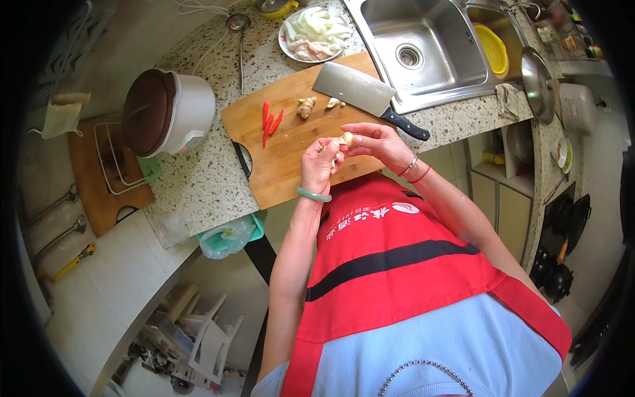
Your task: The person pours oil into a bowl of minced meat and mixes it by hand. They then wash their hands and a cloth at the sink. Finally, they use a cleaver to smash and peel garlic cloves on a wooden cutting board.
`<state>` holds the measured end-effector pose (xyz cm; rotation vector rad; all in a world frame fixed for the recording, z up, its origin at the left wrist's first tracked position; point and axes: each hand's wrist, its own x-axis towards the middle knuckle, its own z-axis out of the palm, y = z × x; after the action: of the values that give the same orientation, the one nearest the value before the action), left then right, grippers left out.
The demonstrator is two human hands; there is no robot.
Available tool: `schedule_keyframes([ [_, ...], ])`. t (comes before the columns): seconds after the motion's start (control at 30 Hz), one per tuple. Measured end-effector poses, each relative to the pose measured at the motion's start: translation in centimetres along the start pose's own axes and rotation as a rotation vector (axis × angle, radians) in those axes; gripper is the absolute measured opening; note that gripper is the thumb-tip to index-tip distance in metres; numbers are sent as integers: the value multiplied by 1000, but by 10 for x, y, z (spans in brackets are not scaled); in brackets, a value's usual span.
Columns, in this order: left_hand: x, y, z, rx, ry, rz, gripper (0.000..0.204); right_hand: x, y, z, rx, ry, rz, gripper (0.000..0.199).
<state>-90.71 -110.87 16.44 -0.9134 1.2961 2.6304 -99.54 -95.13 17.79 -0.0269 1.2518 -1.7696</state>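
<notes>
Over the near edge of the wooden cutting board [278, 169], both hands meet at a small pale garlic clove [347, 138]. My left hand [319, 163], a green bangle on its wrist, is closed with its fingertips pinching the clove's near side. From the right, my right hand [382, 145] grips the same clove between thumb and fingers. Farther up the board lie several red chilies [270, 124], a knob of ginger [306, 107] and a little heap of garlic cloves [335, 103]. A cleaver [357, 89] rests across the board's right side, its black handle reaching over the edge.
Beyond the board stands a plate of pale sliced strips and meat [315, 57]. A steel sink [423, 49] lies at right, a rice cooker [169, 111] at left. A ladle [239, 46] rests at the back. Below the counter edge hangs a bagged green bin [228, 237].
</notes>
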Motion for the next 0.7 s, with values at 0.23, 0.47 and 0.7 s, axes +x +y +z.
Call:
schedule_keyframes([
  [0.23,2,-11,1,125,65,125,10,11,11,-3,-138,133,-24,28],
  [0.47,12,-11,-22,-54,44,67,13,16,14,-13,361,102,101,22],
  [0.7,15,-12,-24,-148,131,54,15,27,32,-9,-620,369,-244,14],
])
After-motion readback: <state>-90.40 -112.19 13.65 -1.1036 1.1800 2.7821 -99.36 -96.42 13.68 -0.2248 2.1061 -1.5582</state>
